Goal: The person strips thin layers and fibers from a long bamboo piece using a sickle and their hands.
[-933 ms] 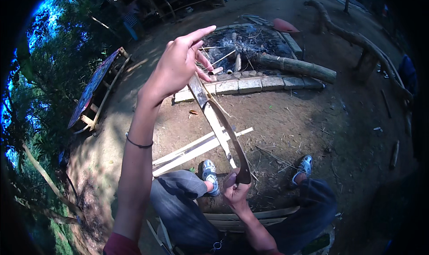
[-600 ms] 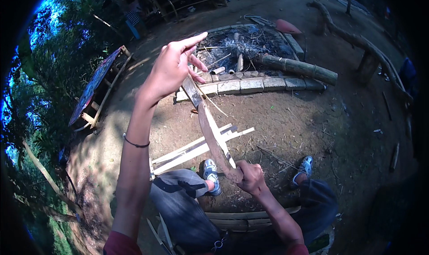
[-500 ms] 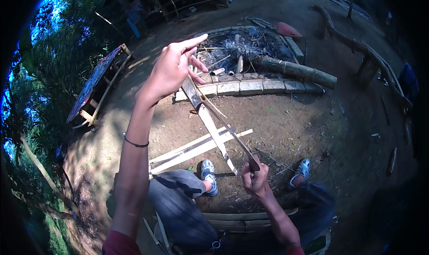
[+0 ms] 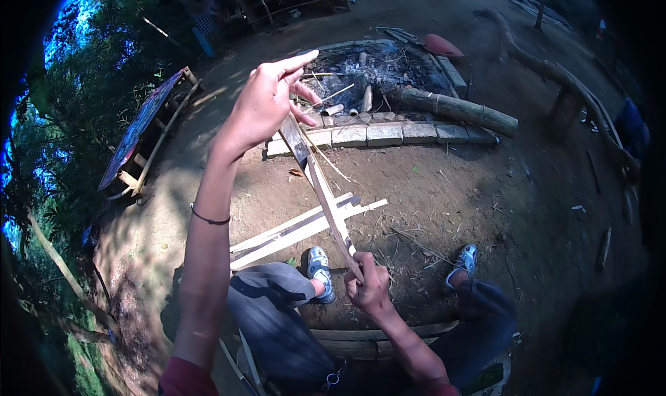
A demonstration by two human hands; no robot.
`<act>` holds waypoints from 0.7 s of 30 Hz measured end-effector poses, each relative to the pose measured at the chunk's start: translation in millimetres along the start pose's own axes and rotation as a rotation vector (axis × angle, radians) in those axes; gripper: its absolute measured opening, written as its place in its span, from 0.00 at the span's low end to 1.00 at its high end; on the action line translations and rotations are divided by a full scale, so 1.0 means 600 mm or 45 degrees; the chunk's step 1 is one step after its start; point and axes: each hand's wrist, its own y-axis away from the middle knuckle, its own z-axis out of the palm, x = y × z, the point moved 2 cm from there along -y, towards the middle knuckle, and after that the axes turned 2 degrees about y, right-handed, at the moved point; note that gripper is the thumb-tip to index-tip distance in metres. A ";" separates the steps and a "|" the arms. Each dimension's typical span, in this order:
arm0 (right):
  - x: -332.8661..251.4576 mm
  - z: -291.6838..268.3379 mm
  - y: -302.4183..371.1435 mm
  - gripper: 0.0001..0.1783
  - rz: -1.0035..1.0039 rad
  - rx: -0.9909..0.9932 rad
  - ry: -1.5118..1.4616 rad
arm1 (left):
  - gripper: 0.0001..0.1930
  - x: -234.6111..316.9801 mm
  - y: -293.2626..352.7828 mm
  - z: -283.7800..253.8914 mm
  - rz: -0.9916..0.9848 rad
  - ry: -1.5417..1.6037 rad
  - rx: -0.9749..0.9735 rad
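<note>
My left hand (image 4: 267,108) is raised in front of me, gripping the upper end of a bamboo strip (image 4: 295,138) low in the hand. Its index finger points out and the other fingers are partly spread. The strip slants down towards my right hand (image 4: 370,285), dark near the top and pale further down. Closed in that right hand is the lower end of a long thin brown strip (image 4: 338,233). It lies along the pale bamboo and seems to meet it near the dark part; the join is too small to make out.
Pale split bamboo pieces (image 4: 298,236) lie on the ground before my left foot. Beyond, a low brick border (image 4: 385,135) rings an ashy fire pit, with a thick bamboo pole (image 4: 461,109) across it. A low bamboo bench (image 4: 149,125) stands left; a log rail (image 4: 576,84) runs along the right.
My right hand has moved left and slightly down, bringing the brown strip in against the pale bamboo, where a gap showed between them. My left hand has barely moved.
</note>
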 end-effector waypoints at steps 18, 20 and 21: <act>-0.016 -0.074 -0.010 0.04 0.644 -0.066 -0.973 | 0.19 0.007 -0.007 -0.008 0.115 0.377 -0.248; -0.010 -0.088 -0.009 0.05 0.311 -0.093 -0.529 | 0.21 -0.004 -0.010 -0.014 0.104 0.411 -0.201; -0.008 -0.098 0.000 0.04 0.346 -0.113 -0.618 | 0.23 -0.011 -0.011 -0.016 0.098 0.428 -0.178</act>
